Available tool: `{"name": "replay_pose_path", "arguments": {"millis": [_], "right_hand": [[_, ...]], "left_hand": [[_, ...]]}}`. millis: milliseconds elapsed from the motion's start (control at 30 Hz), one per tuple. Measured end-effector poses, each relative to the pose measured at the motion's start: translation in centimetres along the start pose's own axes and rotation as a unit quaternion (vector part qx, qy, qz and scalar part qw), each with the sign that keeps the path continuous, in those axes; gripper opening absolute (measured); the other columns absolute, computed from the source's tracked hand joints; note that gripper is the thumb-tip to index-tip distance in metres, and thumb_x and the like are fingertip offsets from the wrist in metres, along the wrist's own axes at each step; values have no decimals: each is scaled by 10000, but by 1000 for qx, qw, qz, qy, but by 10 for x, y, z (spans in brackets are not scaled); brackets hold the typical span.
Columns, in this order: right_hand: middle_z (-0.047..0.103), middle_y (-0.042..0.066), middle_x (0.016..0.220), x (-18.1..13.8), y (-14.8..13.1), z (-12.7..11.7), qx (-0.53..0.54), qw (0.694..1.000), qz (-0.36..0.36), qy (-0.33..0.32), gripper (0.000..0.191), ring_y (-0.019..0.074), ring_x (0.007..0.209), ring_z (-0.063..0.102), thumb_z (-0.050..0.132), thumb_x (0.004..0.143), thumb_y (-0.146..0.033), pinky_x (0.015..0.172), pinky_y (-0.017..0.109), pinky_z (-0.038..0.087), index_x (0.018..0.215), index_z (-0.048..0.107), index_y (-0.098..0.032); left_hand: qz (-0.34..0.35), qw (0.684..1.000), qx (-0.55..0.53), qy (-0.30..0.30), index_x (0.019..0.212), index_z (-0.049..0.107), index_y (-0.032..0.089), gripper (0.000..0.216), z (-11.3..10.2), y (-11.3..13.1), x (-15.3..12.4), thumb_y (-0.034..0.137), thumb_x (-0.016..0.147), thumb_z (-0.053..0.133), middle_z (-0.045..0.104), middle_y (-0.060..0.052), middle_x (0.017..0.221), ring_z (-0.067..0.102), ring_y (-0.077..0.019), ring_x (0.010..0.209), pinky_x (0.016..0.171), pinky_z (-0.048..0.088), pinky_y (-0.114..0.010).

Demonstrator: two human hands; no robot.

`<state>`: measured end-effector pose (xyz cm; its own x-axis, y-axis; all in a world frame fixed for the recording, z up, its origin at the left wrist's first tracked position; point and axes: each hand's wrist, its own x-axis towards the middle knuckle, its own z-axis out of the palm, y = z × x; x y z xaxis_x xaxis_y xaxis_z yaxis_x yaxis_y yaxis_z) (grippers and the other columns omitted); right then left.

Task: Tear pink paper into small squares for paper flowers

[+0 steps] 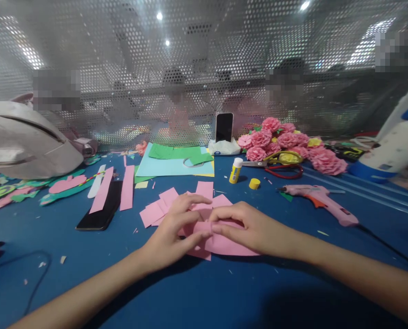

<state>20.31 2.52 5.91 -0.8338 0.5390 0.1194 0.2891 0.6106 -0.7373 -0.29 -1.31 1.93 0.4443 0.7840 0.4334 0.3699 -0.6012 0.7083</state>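
Observation:
Both of my hands are at a piece of pink paper (pixel 233 246) low over the blue table. My right hand (pixel 255 226) pinches it near the middle, thumb and fingertips close together. My left hand (pixel 176 228) has its thumb and fingers on the paper's left part, with the fingertips close to those of the right. Part of the paper is hidden under the fingers. Behind and beneath my hands lie several cut pink paper pieces (pixel 152 214), overlapping each other.
An uncapped glue stick (pixel 235 172) and its yellow cap (pixel 254 183) stand ahead. A pink glue gun (pixel 327 201) with a cord lies right, near scissors (pixel 284 170) and pink paper flowers (pixel 276 139). Left are a dark phone (pixel 101 214), pink strips (pixel 127 188) and a bag (pixel 29 141).

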Motion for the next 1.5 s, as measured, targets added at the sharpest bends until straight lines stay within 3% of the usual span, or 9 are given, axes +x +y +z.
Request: {"name": "replay_pose_path", "arguments": {"millis": [200,467,800,1233,1500], "right_hand": [[577,-14,707,1,0,4,-31,999,6,23,217,103,643,490,469,940,-181,615,218,337,790,620,-140],[454,-54,615,0,-3,11,-13,999,-7,31,233,79,582,395,464,877,-73,593,205,312,660,495,-154],[394,-65,585,-2,-7,12,-19,999,-6,25,247,77,572,361,462,807,-23,579,207,297,609,415,-162],[524,-19,670,-3,-14,12,79,996,26,36,222,114,654,465,465,893,-162,626,214,367,700,574,-143],[550,-22,672,5,4,8,72,991,64,96,277,114,647,465,613,853,-372,632,232,359,680,596,-156]], "left_hand": [[28,998,47,-2,704,509,187,211,3,4,-1,173,914,498,608,-28,999,571,-171,979,1112,205,-461],[27,995,89,-21,691,418,198,206,5,7,-2,120,879,447,485,18,714,489,-141,725,1042,295,-408],[43,993,105,-15,697,369,197,196,10,15,-5,114,873,399,418,0,694,421,-165,706,766,382,-337],[40,998,44,21,660,435,191,273,9,18,-6,198,930,393,516,-22,691,466,-167,699,762,378,-343],[-95,995,-26,36,673,488,175,312,4,1,-6,326,943,452,446,38,549,373,-99,502,498,282,-229]]}}
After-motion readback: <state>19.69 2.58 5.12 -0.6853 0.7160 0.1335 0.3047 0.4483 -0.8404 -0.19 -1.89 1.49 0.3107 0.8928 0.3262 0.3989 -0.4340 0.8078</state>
